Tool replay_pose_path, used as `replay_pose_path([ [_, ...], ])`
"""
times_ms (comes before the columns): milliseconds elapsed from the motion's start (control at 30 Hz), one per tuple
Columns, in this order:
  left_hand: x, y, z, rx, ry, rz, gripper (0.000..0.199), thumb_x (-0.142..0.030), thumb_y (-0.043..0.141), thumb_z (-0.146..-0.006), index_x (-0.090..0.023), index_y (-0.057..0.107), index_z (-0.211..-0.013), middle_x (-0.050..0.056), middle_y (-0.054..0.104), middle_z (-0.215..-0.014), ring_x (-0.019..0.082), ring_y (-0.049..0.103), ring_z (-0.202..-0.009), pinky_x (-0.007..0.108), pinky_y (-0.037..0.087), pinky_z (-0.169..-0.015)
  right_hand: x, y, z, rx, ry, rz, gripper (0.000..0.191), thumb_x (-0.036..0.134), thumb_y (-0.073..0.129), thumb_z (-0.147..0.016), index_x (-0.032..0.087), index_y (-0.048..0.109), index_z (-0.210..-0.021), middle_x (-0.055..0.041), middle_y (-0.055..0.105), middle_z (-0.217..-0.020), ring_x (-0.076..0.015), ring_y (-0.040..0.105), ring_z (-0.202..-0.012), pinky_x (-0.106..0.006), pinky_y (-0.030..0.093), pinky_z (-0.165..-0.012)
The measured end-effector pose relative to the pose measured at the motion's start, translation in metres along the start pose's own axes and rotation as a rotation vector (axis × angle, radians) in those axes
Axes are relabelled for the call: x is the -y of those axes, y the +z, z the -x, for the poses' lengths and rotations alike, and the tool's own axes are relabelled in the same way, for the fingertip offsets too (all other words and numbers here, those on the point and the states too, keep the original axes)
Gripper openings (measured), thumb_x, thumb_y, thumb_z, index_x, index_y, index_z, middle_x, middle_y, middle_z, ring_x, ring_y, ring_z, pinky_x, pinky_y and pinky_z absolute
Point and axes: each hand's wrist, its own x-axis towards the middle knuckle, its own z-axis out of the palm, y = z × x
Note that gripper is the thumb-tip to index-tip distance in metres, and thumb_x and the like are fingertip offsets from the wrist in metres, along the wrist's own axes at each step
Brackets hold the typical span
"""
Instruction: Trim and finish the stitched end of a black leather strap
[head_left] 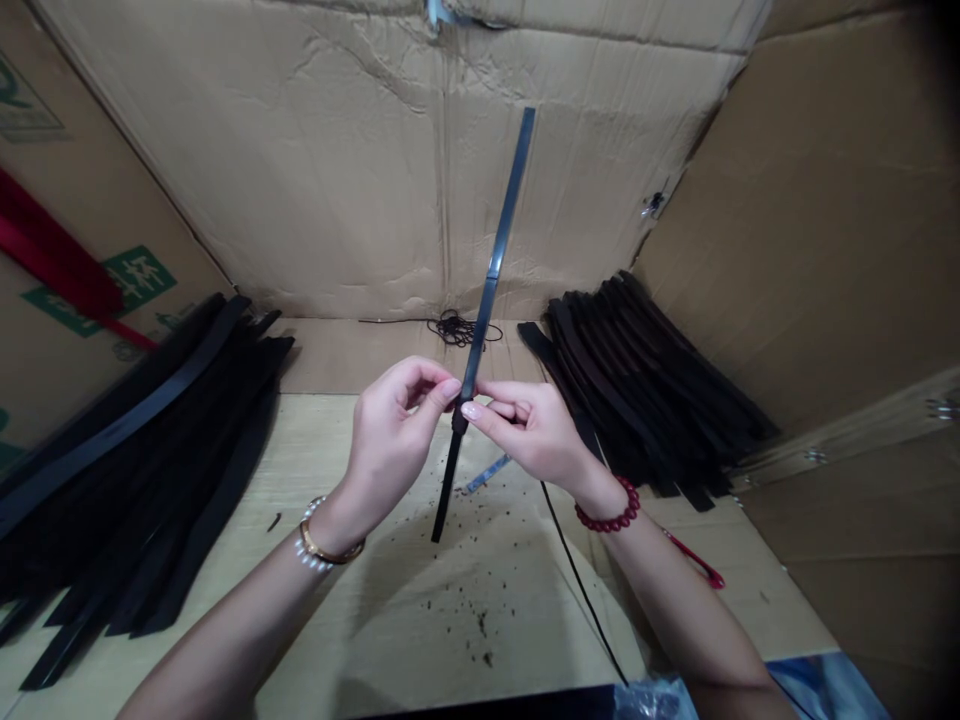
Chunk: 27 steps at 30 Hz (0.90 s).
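Note:
A long, narrow black strap (504, 220) is held up at a slant in front of me, its lower end just above the table. On its left edge, near a small dark loop or knot (460, 414), my left hand (401, 420) pinches it between thumb and fingertips. From the other side my right hand (534, 425) grips the same spot, thumb in front. Behind the right fingers lies a short bluish strip (486, 474), partly covered. A thin black cord (577, 575) runs from under the right forearm down to the front edge.
Black strips are stacked at left (172, 440) and right (637, 380). A tangle of black cord (454, 328) lies by the back cardboard wall (337, 180). Dark crumbs (480, 625) dot the table (300, 600). Near my right forearm is a red-handled tool (701, 565); clear plastic (656, 700) lies in front.

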Motion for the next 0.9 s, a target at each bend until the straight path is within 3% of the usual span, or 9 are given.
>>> replay_pose_path([
  [233, -0.007, 0.001, 0.003, -0.017, -0.054, 0.013, 0.014, -0.024, 0.066, -0.089, -0.015, 0.061, -0.08, 0.001, 0.064, -0.075, 0.011, 0.058, -0.065, 0.022, 0.048, -0.061, 0.008, 0.001, 0.001, 0.025, 0.058, -0.058, 0.036, 0.04, 0.068, -0.087, 0.013, 0.076, -0.109, 0.0067, 0.03, -0.055, -0.0071, 0.022, -0.051, -0.022, 0.016, -0.045],
  [367, -0.01, 0.002, 0.0, 0.019, -0.087, 0.142, 0.017, -0.028, 0.07, -0.088, -0.014, 0.062, -0.08, 0.001, 0.062, -0.074, 0.01, 0.059, -0.065, 0.021, 0.052, -0.061, 0.013, -0.001, -0.002, 0.005, 0.051, -0.092, 0.04, 0.045, 0.068, -0.086, 0.012, 0.077, -0.105, 0.0032, 0.045, -0.056, -0.0078, 0.032, -0.052, -0.022, 0.026, -0.045],
  [533, -0.006, 0.005, 0.003, 0.153, -0.237, 0.208, 0.031, -0.041, 0.067, -0.09, -0.017, 0.059, -0.108, 0.005, 0.067, -0.097, 0.014, 0.065, -0.08, 0.025, 0.056, -0.069, 0.008, -0.003, -0.003, -0.12, -0.002, -0.075, 0.045, 0.045, 0.072, -0.082, 0.013, 0.075, -0.113, 0.0042, 0.043, -0.054, -0.0086, 0.035, -0.052, -0.022, 0.032, -0.047],
  [667, -0.007, 0.013, 0.01, 0.263, -0.293, 0.304, 0.036, -0.037, 0.065, -0.092, -0.019, 0.05, -0.119, 0.008, 0.065, -0.114, 0.014, 0.067, -0.084, 0.029, 0.055, -0.08, 0.006, -0.008, -0.002, -0.219, -0.028, -0.041, 0.043, 0.04, 0.071, -0.083, 0.011, 0.074, -0.114, 0.0066, 0.037, -0.053, -0.0069, 0.031, -0.049, -0.022, 0.032, -0.045],
  [767, -0.01, 0.02, 0.013, 0.2, -0.236, 0.344, 0.024, -0.03, 0.062, -0.094, -0.016, 0.053, -0.111, 0.005, 0.066, -0.101, 0.012, 0.064, -0.083, 0.026, 0.053, -0.079, 0.008, -0.009, -0.002, -0.23, -0.037, -0.034, 0.036, 0.036, 0.073, -0.082, 0.015, 0.076, -0.111, 0.0061, 0.043, -0.053, -0.0069, 0.036, -0.048, -0.022, 0.036, -0.046],
  [900, -0.01, 0.024, 0.017, 0.085, -0.199, 0.394, 0.016, -0.03, 0.063, -0.094, -0.015, 0.057, -0.097, 0.001, 0.062, -0.083, 0.009, 0.056, -0.071, 0.021, 0.049, -0.067, 0.011, -0.007, -0.003, -0.244, -0.099, -0.086, 0.027, 0.032, 0.076, -0.08, 0.016, 0.078, -0.102, 0.0001, 0.067, -0.065, -0.0105, 0.058, -0.058, -0.023, 0.05, -0.056],
])
